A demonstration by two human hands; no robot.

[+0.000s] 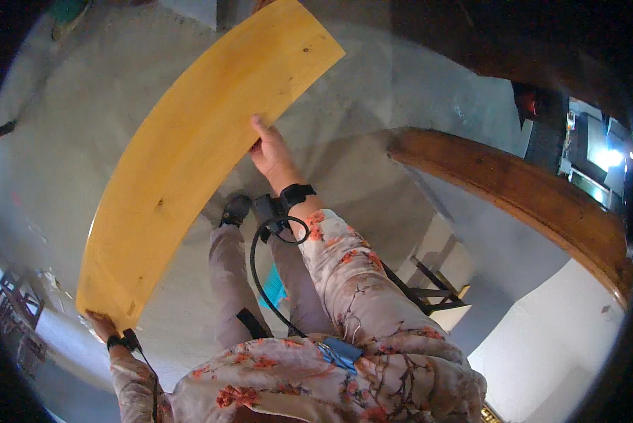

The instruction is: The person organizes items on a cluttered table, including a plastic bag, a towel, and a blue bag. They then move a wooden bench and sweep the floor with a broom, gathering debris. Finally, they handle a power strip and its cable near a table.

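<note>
A long, flat yellow-stained wooden board (189, 153) with several dark knots stretches diagonally across the view, its edges bowed by the lens. My left hand (102, 325) grips the end at the lower left, fingers partly hidden. Farther along the near edge, my right hand (271, 153) holds the board with the thumb on its upper face and the other fingers mostly out of sight underneath. A black strap with a cable circles each wrist. Below the board show my legs and a dark shoe (236, 209) on the grey floor.
To the right runs a brown wooden beam or ledge (507, 195). A dark-legged piece of furniture (435, 293) stands near my right side. Behind my legs lies a turquoise ribbed object (274, 288). Dark chair-like frames (20, 301) appear at far left.
</note>
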